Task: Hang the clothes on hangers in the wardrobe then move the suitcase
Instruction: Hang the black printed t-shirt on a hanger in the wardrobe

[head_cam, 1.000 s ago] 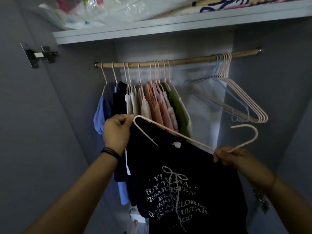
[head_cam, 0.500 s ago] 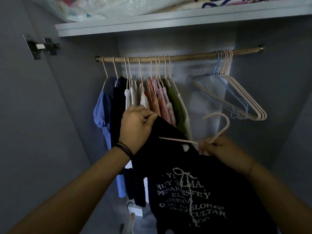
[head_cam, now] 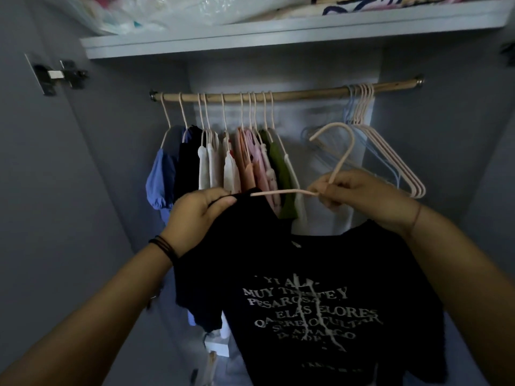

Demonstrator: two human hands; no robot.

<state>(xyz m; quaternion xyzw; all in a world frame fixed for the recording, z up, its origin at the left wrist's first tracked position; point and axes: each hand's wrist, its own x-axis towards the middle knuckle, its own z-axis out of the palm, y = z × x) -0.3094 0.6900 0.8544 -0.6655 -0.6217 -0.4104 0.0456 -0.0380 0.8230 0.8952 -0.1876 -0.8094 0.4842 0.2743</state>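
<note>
A black T-shirt with pale lettering hangs in front of me, below the wooden rail. My left hand pinches its left shoulder. My right hand grips the neck of a pink hanger, whose hook points up and whose left arm runs into the shirt's collar. The hanger's right arm is hidden under my hand and the fabric. Several hung clothes fill the rail's left half. The suitcase is not in view.
Several empty pink and blue hangers hang at the rail's right end. A white shelf above carries bagged items. A door hinge sits on the left panel. A small white box lies on the wardrobe floor.
The hanger has gone from lying across the shirt to hook-up, its left arm now inside the collar. My left hand moved right along the shoulder; my right hand rose and shifted to the hanger's neck.
</note>
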